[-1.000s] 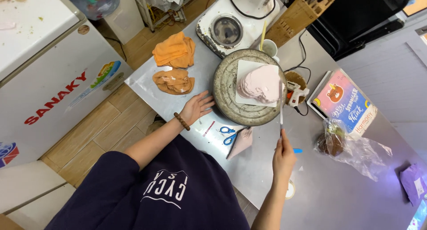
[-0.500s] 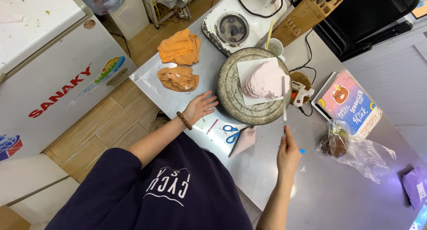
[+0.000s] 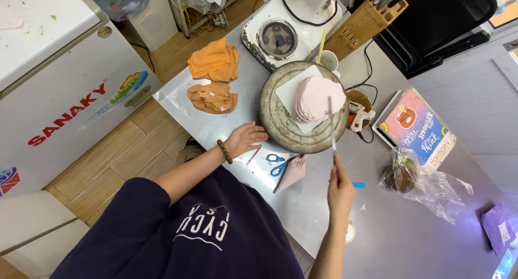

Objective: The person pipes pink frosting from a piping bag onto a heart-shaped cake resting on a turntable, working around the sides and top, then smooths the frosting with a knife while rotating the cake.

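A pink frosted cake (image 3: 317, 98) sits on a white board on a round metal turntable (image 3: 280, 122) on the steel table. My right hand (image 3: 340, 184) grips a long thin palette knife (image 3: 332, 125) whose blade rests against the cake's near side. My left hand (image 3: 245, 138) lies flat and open on the table, its fingertips at the turntable's left rim. A beaded bracelet is on that wrist.
Blue-handled scissors (image 3: 276, 163) and a piping bag (image 3: 292, 174) lie between my hands. Two orange cloths (image 3: 213, 76) lie at the table's left end. A glue gun (image 3: 360, 117), a book (image 3: 418, 129), a plastic bag (image 3: 426, 182), a mixer base (image 3: 278, 39) and a knife block (image 3: 361, 25) surround the turntable. A white freezer (image 3: 59, 84) stands left.
My left hand has stayed by the turntable's rim and the knife has stayed at the cake's side; the camera view has shifted slightly.
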